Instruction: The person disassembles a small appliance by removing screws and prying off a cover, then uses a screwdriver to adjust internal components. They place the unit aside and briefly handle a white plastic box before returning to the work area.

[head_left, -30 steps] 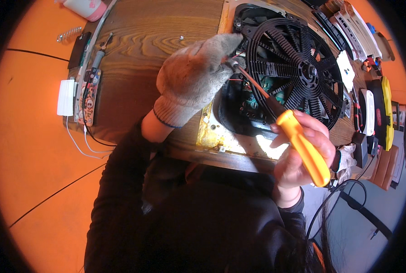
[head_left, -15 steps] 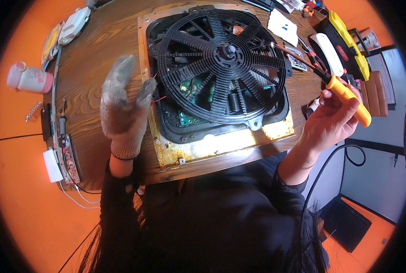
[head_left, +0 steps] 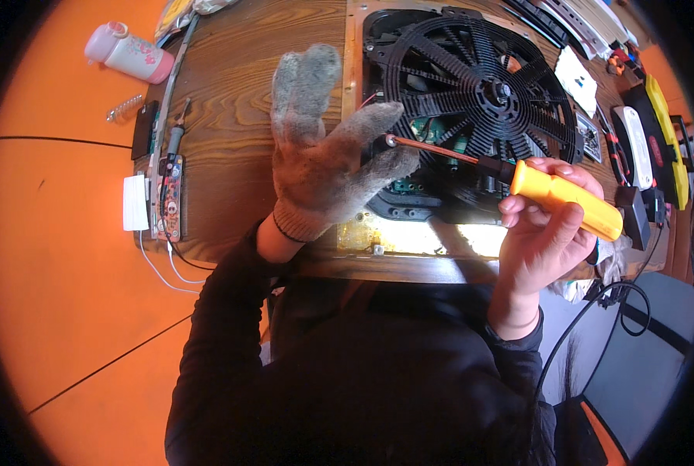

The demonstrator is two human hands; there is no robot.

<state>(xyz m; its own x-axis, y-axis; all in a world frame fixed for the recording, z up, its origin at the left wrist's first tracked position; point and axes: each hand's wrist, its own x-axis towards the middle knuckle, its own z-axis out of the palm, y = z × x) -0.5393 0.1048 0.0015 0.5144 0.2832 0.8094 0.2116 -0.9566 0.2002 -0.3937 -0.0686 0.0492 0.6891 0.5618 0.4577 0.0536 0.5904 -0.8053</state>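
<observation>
Roughly crosswise, screwdriver (head_left: 496,168) pts L; R fingers (head_left: 564,225) pinch handle (head_left: 545,187), L fingers (head_left: 316,74) spread.

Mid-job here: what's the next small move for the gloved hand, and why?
I'd probably close the gloved left hand on the small silvery piece at the tip of the screwdriver. Its two nearest digits stand parted, one either side of that piece in this view, while the bare right hand grips the yellow-orange handle.
</observation>
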